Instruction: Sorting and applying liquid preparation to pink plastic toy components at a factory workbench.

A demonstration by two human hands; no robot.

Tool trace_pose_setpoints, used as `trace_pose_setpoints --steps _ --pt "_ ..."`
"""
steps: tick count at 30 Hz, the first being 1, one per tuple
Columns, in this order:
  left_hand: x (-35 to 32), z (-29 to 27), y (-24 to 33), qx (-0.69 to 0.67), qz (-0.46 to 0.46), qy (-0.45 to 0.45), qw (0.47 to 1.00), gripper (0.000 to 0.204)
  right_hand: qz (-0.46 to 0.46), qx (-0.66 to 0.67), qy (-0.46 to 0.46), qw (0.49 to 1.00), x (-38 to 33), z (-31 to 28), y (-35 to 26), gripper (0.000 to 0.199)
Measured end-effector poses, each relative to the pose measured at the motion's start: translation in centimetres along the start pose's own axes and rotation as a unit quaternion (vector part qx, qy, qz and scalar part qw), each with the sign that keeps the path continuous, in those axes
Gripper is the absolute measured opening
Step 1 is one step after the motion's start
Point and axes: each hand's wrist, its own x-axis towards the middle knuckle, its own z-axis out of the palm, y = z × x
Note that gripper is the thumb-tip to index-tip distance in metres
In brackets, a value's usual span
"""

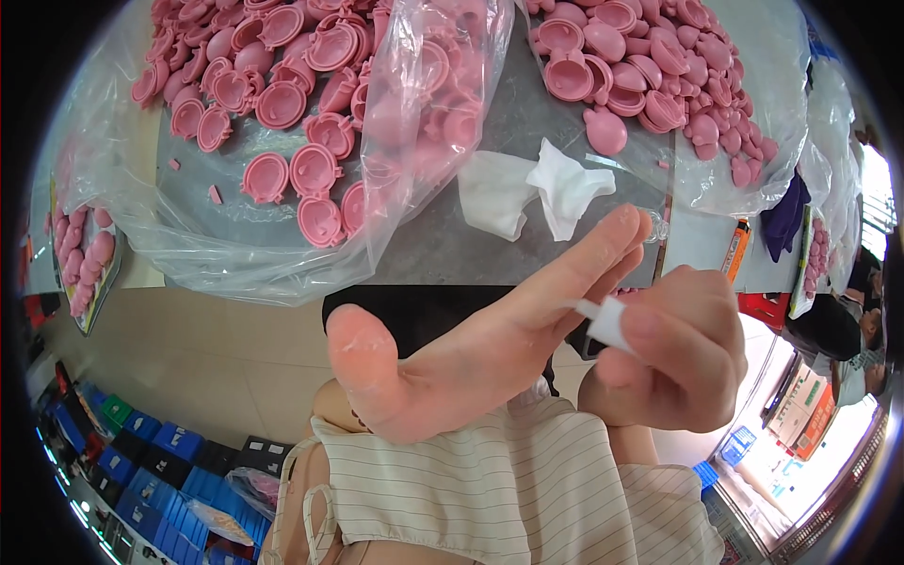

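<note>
My left hand [508, 339] is held out over the table's near edge, its fingers stretched and the thumb well apart. Nothing is in it. Close beside its fingers, my right hand [683, 353] is closed, pinching a small white strip [607, 325] between thumb and finger. Whether the strip touches the left hand I cannot tell. Beyond my left fingertips, two crumpled white pieces, cloth or tissue, lie on the grey table: one flatter piece [494, 193] and one folded piece [570, 188]. A small clear object [656, 224] shows by the fingertips, partly hidden.
Pink round plastic shells [282, 104] spill from a clear bag [282, 268] at left. Another pink heap [650, 71] lies at right. An orange cutter knife [736, 250] and purple cloth [789, 217] lie farther right. Blue boxes [169, 490] are stacked on the floor at lower left.
</note>
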Motion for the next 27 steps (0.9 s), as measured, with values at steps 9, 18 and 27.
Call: trace_pose_setpoints --steps 9,18,27 --pt "-0.2 0.4 0.2 -0.029 0.011 0.017 0.999 0.122 0.018 -0.016 0.001 1.0 0.2 -0.2 -0.3 0.027" --pt "-0.1 0.8 0.0 0.039 -0.004 0.061 0.997 0.123 0.008 -0.027 -0.004 1.0 -0.1 -0.3 -0.1 0.028" --pt "0.2 -0.2 0.6 0.096 -0.023 0.016 0.995 0.122 0.009 0.005 0.002 1.0 0.0 -0.3 -0.2 0.035"
